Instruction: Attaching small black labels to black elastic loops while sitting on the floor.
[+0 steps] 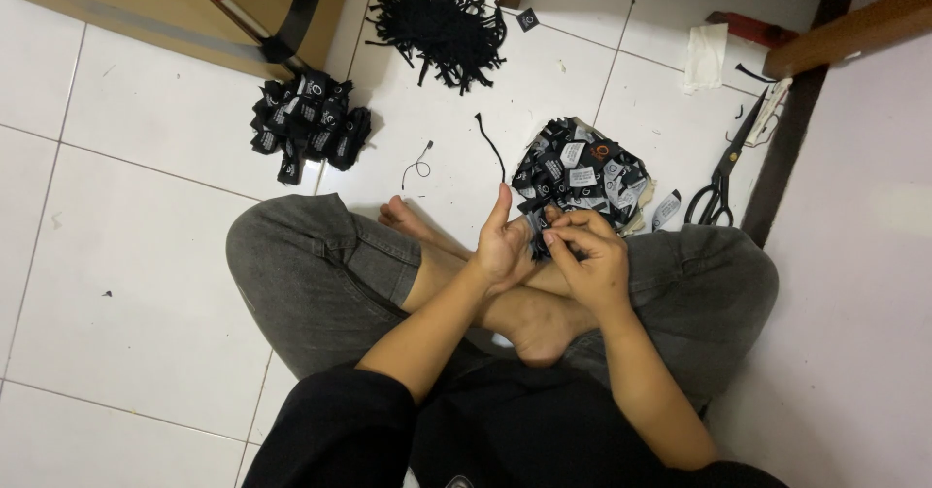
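Observation:
I sit cross-legged on a white tiled floor in grey trousers. My left hand (502,246) and my right hand (585,252) meet above my feet, both pinching a small black tag (536,232) between their fingertips. Just beyond the hands lies a loose heap of black and white tags (581,170). A single black string (491,145) lies on the tile beside that heap.
A bundled stack of black tags (308,122) lies at the left. A pile of black strings (437,24) sits at the top. A cardboard box (184,2) is at the top left, black scissors (723,179) at the right, and wooden furniture legs (845,32) nearby.

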